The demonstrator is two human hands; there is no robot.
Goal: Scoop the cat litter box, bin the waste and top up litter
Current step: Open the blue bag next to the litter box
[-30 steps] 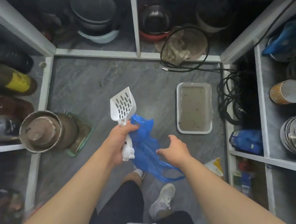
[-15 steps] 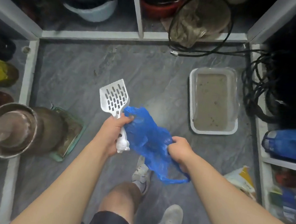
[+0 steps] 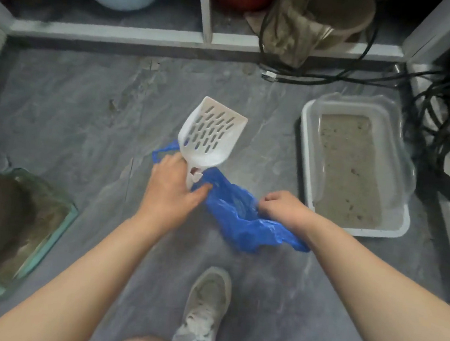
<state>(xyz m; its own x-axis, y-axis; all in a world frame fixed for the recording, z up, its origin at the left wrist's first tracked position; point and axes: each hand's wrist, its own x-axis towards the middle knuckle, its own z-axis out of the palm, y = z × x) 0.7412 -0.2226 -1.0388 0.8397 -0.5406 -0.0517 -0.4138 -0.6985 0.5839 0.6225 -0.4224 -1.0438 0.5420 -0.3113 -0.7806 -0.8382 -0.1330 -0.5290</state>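
Observation:
My left hand (image 3: 170,189) grips the handle of a white slotted litter scoop (image 3: 210,137), its blade pointing up and away, and also pinches one edge of a blue plastic bag (image 3: 237,216). My right hand (image 3: 284,207) is closed on the bag's other edge, so the bag hangs between both hands above the grey floor. The white litter box (image 3: 306,162) sits on the floor to the right, holding flat grey-brown litter with a few dark specks. Nothing lies in the scoop.
White shelf frames (image 3: 138,35) border the floor at the back and sides. Black cables (image 3: 444,132) coil right of the litter box. A metal pot on a green tray (image 3: 46,223) stands at the left. My shoe (image 3: 208,302) is below the bag.
The camera has dropped closer to the floor. My right hand reached in and took hold of the bag. The scoop has tilted to the right.

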